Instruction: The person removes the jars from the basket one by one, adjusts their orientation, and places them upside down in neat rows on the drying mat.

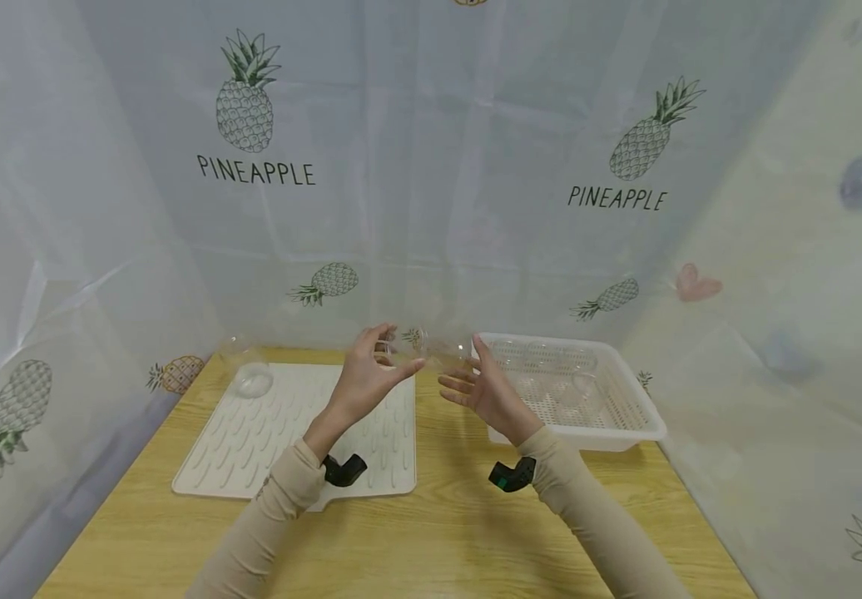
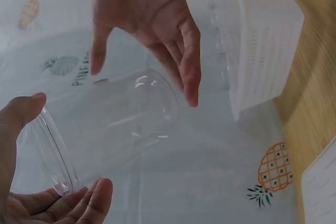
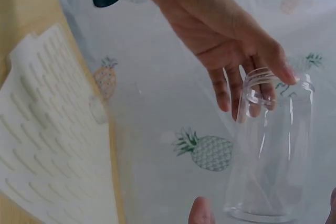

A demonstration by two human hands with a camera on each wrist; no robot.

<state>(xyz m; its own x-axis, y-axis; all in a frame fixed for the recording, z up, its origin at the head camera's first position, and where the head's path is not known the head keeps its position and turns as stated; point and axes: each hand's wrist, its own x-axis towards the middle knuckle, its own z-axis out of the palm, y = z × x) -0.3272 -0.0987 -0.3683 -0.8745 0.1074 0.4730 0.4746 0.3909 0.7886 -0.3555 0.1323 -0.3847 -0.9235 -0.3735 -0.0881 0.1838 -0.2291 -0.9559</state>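
A clear, see-through plastic jar (image 1: pixel 442 348) is held on its side in the air between the two hands. My left hand (image 1: pixel 365 378) grips it at the ringed mouth, thumb on one side and fingers on the other. Around the base end, my right hand (image 1: pixel 492 395) has its thumb and fingers spread, with gaps to the jar in the right wrist view (image 3: pixel 273 166). Whether any right fingertip touches the wall, I cannot tell. Another clear jar (image 1: pixel 253 380) stands at the back left of a white ridged drying mat (image 1: pixel 296 433).
A white perforated basket (image 1: pixel 626 433) stands at the right, with several clear containers faintly visible inside. Beneath everything lies a wooden table (image 1: pixel 431 532). Pineapple-printed curtains (image 1: pixel 431 166) hang close behind and on both sides.
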